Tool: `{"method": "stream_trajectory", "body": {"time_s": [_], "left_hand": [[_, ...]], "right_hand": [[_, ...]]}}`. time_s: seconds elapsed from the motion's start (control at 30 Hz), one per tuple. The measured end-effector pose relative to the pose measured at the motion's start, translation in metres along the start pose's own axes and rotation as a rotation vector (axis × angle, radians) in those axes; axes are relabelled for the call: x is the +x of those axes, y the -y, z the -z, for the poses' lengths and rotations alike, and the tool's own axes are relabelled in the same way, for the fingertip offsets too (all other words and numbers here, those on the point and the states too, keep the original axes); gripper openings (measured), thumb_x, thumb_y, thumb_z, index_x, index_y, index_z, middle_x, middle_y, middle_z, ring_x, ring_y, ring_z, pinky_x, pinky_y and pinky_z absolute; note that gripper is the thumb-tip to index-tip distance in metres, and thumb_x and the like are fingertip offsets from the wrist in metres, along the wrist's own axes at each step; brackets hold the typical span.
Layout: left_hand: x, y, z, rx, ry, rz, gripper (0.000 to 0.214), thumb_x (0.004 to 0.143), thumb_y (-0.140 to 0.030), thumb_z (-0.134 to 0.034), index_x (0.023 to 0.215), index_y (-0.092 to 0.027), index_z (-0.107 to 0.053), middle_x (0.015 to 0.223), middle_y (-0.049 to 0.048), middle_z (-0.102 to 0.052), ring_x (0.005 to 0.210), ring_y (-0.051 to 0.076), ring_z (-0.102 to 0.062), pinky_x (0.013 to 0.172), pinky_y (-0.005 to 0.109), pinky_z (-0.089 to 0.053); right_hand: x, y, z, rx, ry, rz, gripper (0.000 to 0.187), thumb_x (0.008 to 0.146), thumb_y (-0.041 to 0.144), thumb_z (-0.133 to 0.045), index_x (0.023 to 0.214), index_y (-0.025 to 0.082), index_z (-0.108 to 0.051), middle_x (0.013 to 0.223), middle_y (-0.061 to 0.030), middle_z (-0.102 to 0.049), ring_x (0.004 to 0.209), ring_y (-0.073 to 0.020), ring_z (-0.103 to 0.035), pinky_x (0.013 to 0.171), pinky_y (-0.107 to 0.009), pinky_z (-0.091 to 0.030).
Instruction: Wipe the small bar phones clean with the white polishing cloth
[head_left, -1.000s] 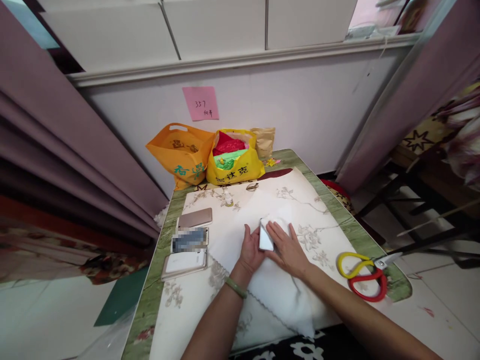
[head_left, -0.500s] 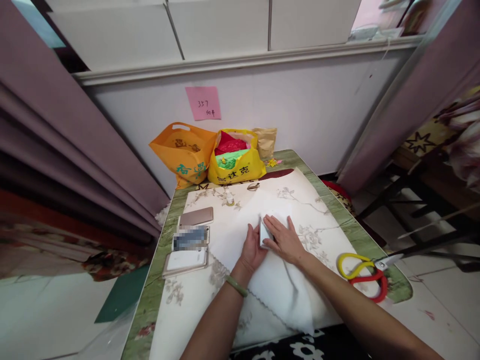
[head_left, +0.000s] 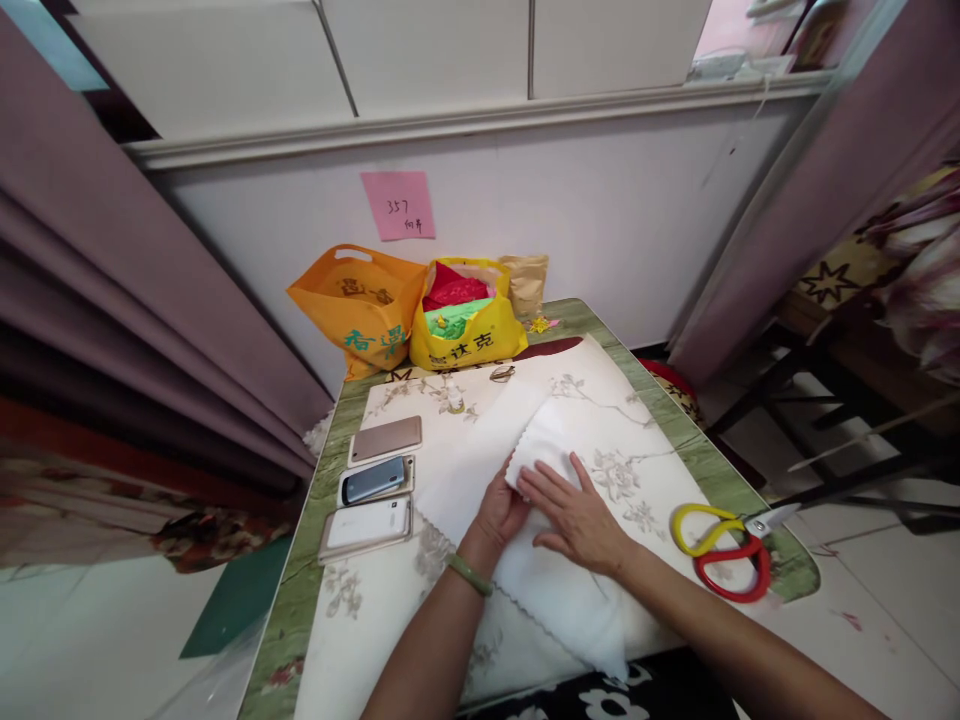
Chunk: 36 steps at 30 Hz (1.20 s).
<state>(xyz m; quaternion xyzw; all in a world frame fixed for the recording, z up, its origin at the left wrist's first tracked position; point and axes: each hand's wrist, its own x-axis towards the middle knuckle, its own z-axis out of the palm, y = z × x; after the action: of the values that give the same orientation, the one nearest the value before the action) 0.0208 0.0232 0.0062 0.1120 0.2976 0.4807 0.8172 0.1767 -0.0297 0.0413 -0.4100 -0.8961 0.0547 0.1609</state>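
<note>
White cloth [head_left: 556,592] lies spread on the middle of the desk [head_left: 298,600], its pinked far edge folded back toward the person into a thicker layer, and both grips sit on that fold. The right grip [head_left: 579,508] is released: palm down, fingers spread flat and pressing the folded layer. The left grip [head_left: 501,512] is set against the fold's left edge with its fingers curled. Whether it pinches the cloth or only leans on it cannot be told. A green bangle [head_left: 470,575] circles the wrist just behind the left grip. Under the cloth a pale floral cover [head_left: 611,405] lies over the green marbled desk. Left of the left grip, three phones lie in a row near the desk's edge: a white phone [head_left: 367,523] nearest the person, a grey phone [head_left: 375,480] next, and a rose-gold phone [head_left: 386,438] farthest. Right of the right grip, well apart from it, scissors [head_left: 721,556] with yellow and red handles rest near the desk's right edge. Beyond both grips a small bottle [head_left: 453,400] stands on the cover. Farther off, at the back of the desk, stands a yellow bag [head_left: 466,342], open, with red and green bundles showing in its mouth. An orange bag [head_left: 360,312] leans to its left, contents hidden. A brown paper bag [head_left: 527,282] stands behind to the right, its contents also unseen. A pink note [head_left: 397,205] is stuck to the wall above them.
</note>
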Motion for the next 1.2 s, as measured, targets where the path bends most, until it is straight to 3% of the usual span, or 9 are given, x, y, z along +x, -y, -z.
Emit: {"method": "stream_trajectory", "body": {"time_s": [0.13, 0.23, 0.37, 0.5, 0.63, 0.73, 0.9, 1.0, 1.2], "left_hand": [[0.0, 0.0, -0.006, 0.003, -0.001, -0.069, 0.026, 0.08, -0.013, -0.064, 0.105, -0.017, -0.067, 0.112, 0.0058, -0.07, 0.11, 0.018, -0.062, 0.103, 0.031, -0.042], [-0.001, 0.0, -0.009, 0.001, 0.03, -0.071, 0.029, 0.079, -0.016, -0.067, 0.108, -0.017, -0.067, 0.119, 0.006, -0.068, 0.112, 0.018, -0.061, 0.104, 0.029, -0.04], [-0.003, 0.001, -0.01, 0.005, -0.059, -0.084, 0.029, 0.071, -0.027, -0.075, 0.098, -0.017, -0.07, 0.103, 0.0071, -0.072, 0.107, 0.022, -0.064, 0.103, 0.033, -0.042], [-0.003, 0.001, -0.012, 0.03, -0.012, 0.025, 0.035, 0.072, -0.04, -0.073, 0.098, -0.017, -0.071, 0.096, 0.0113, -0.073, 0.107, 0.029, -0.063, 0.101, 0.039, -0.044], [-0.003, 0.002, -0.014, 0.049, -0.014, -0.111, 0.031, 0.071, -0.031, -0.076, 0.098, -0.015, -0.071, 0.102, 0.0083, -0.073, 0.106, 0.022, -0.063, 0.101, 0.033, -0.042], [-0.003, 0.002, -0.013, 0.054, 0.022, -0.133, 0.032, 0.074, -0.028, -0.075, 0.103, -0.016, -0.071, 0.112, 0.0072, -0.07, 0.108, 0.019, -0.061, 0.1, 0.029, -0.041], [-0.006, 0.001, -0.01, 0.114, 0.128, -0.114, 0.049, 0.074, -0.021, -0.075, 0.121, -0.02, -0.063, 0.127, 0.007, -0.063, 0.108, 0.018, -0.061, 0.095, 0.027, -0.043], [-0.008, 0.0, -0.01, 0.185, 0.14, -0.053, 0.058, 0.07, -0.013, -0.074, 0.125, -0.022, -0.06, 0.117, 0.0061, -0.067, 0.096, 0.017, -0.064, 0.087, 0.027, -0.045], [-0.005, 0.0, -0.01, 0.153, 0.104, -0.05, 0.035, 0.077, -0.023, -0.069, 0.111, -0.014, -0.067, 0.108, 0.0088, -0.07, 0.095, 0.02, -0.064, 0.089, 0.03, -0.046]], "right_hand": [[0.028, -0.019, 0.006, -0.061, -0.053, -0.12, 0.072, 0.093, 0.046, -0.049, 0.152, 0.031, -0.01, 0.154, -0.0015, -0.03, 0.143, -0.0288, -0.022, 0.114, -0.062, 0.006], [0.031, -0.017, 0.003, -0.105, -0.094, -0.187, 0.073, 0.093, 0.045, -0.049, 0.153, 0.027, -0.011, 0.155, -0.0026, -0.027, 0.144, -0.0291, -0.02, 0.114, -0.061, 0.005], [0.008, 0.007, -0.009, -0.136, -0.106, -0.068, 0.074, 0.092, 0.048, -0.049, 0.152, 0.021, -0.015, 0.155, -0.0066, -0.028, 0.144, -0.0277, -0.019, 0.115, -0.059, 0.004], [-0.012, 0.02, -0.014, -0.135, -0.101, 0.049, 0.078, 0.09, 0.056, -0.05, 0.151, 0.02, -0.02, 0.15, -0.0076, -0.037, 0.143, -0.0283, -0.023, 0.116, -0.059, 0.006], [0.004, 0.0, -0.001, -0.131, -0.14, -0.06, 0.069, 0.093, 0.045, -0.05, 0.151, 0.027, -0.02, 0.15, -0.0046, -0.039, 0.142, -0.0289, -0.026, 0.115, -0.062, 0.004], [0.027, -0.019, 0.006, -0.022, -0.157, -0.174, 0.061, 0.095, 0.044, -0.046, 0.151, 0.031, -0.022, 0.151, -0.0024, -0.036, 0.142, -0.029, -0.025, 0.114, -0.064, 0.0], [0.036, -0.027, -0.009, 0.359, -0.228, -0.312, 0.05, 0.101, 0.04, -0.025, 0.15, 0.033, -0.023, 0.154, -0.0009, -0.032, 0.142, -0.0213, -0.028, 0.113, -0.049, -0.029], [0.026, -0.022, -0.021, 0.395, -0.266, -0.345, 0.052, 0.101, 0.041, -0.028, 0.152, 0.032, -0.019, 0.156, -0.0009, -0.027, 0.144, -0.0218, -0.023, 0.115, -0.048, -0.027], [0.01, -0.006, -0.023, 0.266, -0.165, -0.355, 0.06, 0.1, 0.041, -0.031, 0.153, 0.031, -0.005, 0.158, -0.0033, -0.019, 0.146, -0.0243, -0.012, 0.114, -0.057, -0.019]]}}
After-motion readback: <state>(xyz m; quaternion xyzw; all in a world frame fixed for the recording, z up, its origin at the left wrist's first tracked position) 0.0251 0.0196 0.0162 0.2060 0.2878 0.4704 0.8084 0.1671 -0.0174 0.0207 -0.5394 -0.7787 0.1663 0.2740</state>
